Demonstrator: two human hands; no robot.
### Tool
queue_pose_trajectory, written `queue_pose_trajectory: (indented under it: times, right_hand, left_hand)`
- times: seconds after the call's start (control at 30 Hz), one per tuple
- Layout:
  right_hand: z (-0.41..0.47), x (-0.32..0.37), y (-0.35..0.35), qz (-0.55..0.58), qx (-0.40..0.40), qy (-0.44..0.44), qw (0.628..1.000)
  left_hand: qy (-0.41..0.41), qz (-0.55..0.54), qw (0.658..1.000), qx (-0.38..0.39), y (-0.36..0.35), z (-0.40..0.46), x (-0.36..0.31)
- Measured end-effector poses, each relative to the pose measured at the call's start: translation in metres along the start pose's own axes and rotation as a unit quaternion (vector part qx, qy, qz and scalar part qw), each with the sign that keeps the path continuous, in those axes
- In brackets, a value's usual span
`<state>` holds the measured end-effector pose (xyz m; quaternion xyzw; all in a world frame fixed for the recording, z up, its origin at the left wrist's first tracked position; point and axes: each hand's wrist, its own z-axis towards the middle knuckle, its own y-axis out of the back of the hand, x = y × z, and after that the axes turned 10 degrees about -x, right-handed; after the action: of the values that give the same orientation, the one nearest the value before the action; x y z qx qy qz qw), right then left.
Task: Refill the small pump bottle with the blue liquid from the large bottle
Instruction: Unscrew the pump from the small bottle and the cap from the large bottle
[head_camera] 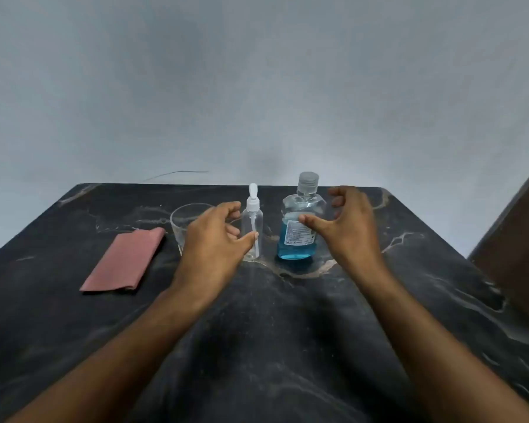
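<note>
In the head view, the small pump bottle (251, 227) stood upright just right of the left hand (214, 239); the large bottle (300, 221) stood beside the right hand (345, 224). Bare dark worktop (287, 331) lay nearer. Both hands hovered with fingers loosely curled, gripping nothing.

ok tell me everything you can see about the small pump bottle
The small pump bottle is a slim clear plastic cylinder with a white pump head and a white dip tube running down inside. It looks empty and stands upright on the dark marble table, pump still fitted, left of the large bottle. The left hand curves around it, thumb at its front; contact is unclear.
</note>
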<state>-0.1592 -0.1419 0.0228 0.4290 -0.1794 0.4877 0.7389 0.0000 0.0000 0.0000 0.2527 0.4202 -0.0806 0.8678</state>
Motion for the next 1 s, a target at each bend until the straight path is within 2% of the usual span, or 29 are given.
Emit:
queue_pose_trajectory:
  times: [0.2,0.3,0.5,0.7,0.83,1.0]
  right_hand:
    - [0.014,0.005,-0.009,0.029,0.149,-0.033,0.988]
    - [0.018,-0.001,-0.011,0.074,0.19,-0.044,0.978]
    - [0.028,-0.005,-0.013,0.071,0.196,-0.051,0.977]
    - [0.03,-0.003,-0.011,0.062,0.196,-0.05,0.977]
    - [0.028,-0.002,-0.007,0.06,0.189,-0.037,0.98]
    - [0.026,-0.004,0.006,0.059,0.194,-0.025,0.979]
  left_hand:
    - [-0.007,0.014,1.0,0.019,-0.001,0.005,-0.005]
    - [-0.003,0.035,0.999,0.014,-0.002,0.006,-0.004]
    - [-0.02,0.083,0.996,0.016,-0.007,0.015,-0.009]
    - [0.055,0.122,0.991,0.033,-0.015,0.03,-0.018]
    - [0.002,0.231,0.972,0.043,-0.023,0.026,-0.021]
    - [-0.004,0.264,0.963,0.048,-0.024,0.03,-0.025]
